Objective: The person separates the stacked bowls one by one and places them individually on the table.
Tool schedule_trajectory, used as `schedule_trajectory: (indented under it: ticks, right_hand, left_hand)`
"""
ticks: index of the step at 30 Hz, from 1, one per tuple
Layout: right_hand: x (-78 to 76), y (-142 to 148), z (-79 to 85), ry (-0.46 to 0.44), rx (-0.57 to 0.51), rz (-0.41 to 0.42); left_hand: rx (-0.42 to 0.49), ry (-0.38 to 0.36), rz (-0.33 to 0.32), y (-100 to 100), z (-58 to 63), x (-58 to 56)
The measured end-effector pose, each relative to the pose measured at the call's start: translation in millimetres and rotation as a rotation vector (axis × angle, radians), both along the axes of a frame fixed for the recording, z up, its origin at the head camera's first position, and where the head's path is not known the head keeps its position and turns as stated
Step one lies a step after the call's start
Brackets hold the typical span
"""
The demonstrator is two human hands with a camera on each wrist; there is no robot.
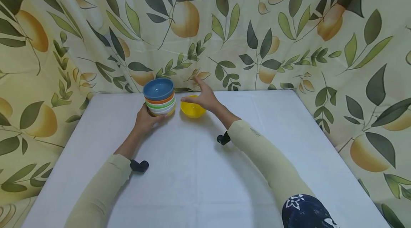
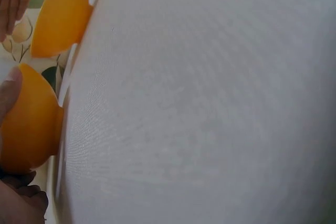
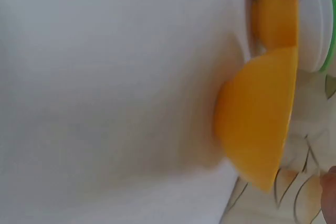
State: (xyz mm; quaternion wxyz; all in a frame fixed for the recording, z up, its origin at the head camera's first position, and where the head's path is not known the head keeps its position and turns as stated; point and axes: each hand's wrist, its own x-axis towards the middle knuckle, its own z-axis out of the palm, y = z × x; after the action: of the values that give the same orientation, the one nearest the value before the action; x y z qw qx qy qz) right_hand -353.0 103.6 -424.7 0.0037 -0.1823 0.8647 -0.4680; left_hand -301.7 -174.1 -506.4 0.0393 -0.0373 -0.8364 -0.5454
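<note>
The bowl stack (image 1: 159, 96) is gripped by the left hand (image 1: 147, 119); the right hand (image 1: 207, 99) is spread, unloaded. The yellow bowl (image 1: 192, 111) on the table (image 1: 192, 171), likely light and stiff, is best rim-held.

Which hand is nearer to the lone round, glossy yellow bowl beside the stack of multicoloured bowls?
Right. The right hand is just above the yellow bowl, towards its right side; the left hand is farther off, holding the stack to the bowl's left.
</note>
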Motion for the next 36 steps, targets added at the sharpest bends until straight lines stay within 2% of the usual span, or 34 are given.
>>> schedule_trajectory:
  ticks: [4, 9, 21, 26, 36]
  right_hand:
    - [1.0, -17.7, 6.7, 0.028, -0.028, 0.049]
    - [2.9, -34.2, 11.6, 0.019, -0.044, 0.098]
    - [1.3, -65.8, 17.3, -0.010, -0.006, 0.132]
    - [0.3, -72.8, 19.6, 0.001, -0.030, 0.163]
    - [-3.4, -77.1, 16.8, 0.016, -0.023, 0.172]
  left_hand:
    - [-0.009, 0.008, -0.006, -0.6, -0.6, 0.3]
    - [-0.022, -0.005, -0.002, -0.9, -0.5, 2.6]
    - [-0.019, -0.007, -0.014, -2.7, -0.3, 2.5]
    - [-0.026, -0.010, -0.006, -1.2, -1.2, 1.6]
    - [-0.039, 0.008, -0.010, -2.1, -1.3, 2.3]
